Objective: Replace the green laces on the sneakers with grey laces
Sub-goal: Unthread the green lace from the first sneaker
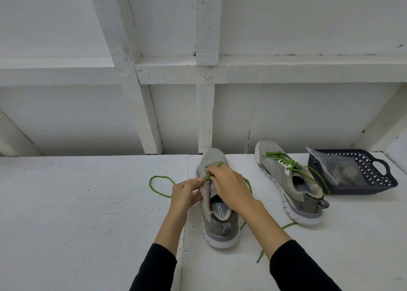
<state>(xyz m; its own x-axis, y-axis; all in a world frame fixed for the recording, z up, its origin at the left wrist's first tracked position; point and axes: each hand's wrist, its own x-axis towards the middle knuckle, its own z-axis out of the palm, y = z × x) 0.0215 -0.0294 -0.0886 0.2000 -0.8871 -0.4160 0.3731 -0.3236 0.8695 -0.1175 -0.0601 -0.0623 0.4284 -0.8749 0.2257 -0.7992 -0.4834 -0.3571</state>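
A grey sneaker point(214, 158) stands in the middle of the white table, toe pointing away from me. Its green lace point(157, 181) is partly loose and loops out on the table to the left and right. My left hand point(187, 192) pinches the shoe's tongue at its left side. My right hand point(228, 186) lies over the eyelets and pinches the green lace there. A second grey sneaker point(275, 169) with its green lace point(286, 162) threaded stands to the right.
A dark blue plastic basket point(374, 171) at the far right holds a clear plastic bag point(337, 169) with something grey inside. A white panelled wall rises just behind the table. The table point(88, 202) has bare surface on the left.
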